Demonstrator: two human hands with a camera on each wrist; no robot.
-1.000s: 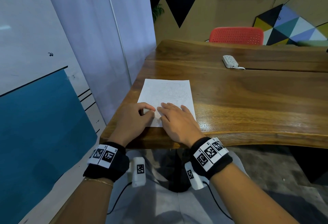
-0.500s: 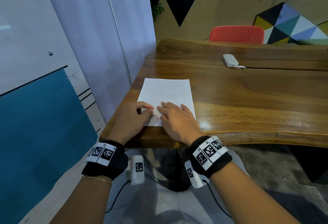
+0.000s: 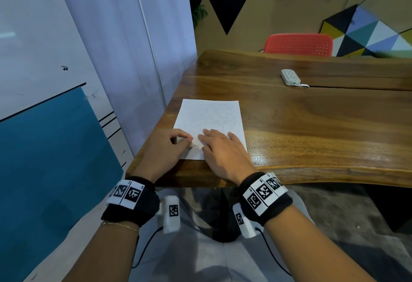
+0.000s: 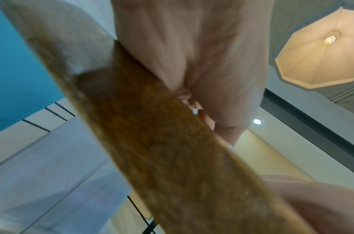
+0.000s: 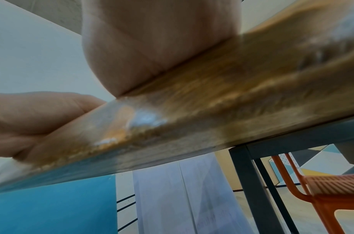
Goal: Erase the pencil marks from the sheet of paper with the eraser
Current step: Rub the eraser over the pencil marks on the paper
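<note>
Head view: the white sheet of paper (image 3: 208,125) lies near the front-left corner of the brown wooden surface (image 3: 312,121). The left hand (image 3: 166,150) curls its grip at the sheet's near edge — presumably on the eraser, which is too hidden to confirm. The right hand (image 3: 223,150) lies flat, fingers straight, pinning the sheet. Rubbing looks under way; next, short strokes onto the faint marks farther up.

Left hand (image 4: 192,52) rests on blurred table edge (image 4: 172,158) (lamp (image 4: 320,52) overhead).
</note>
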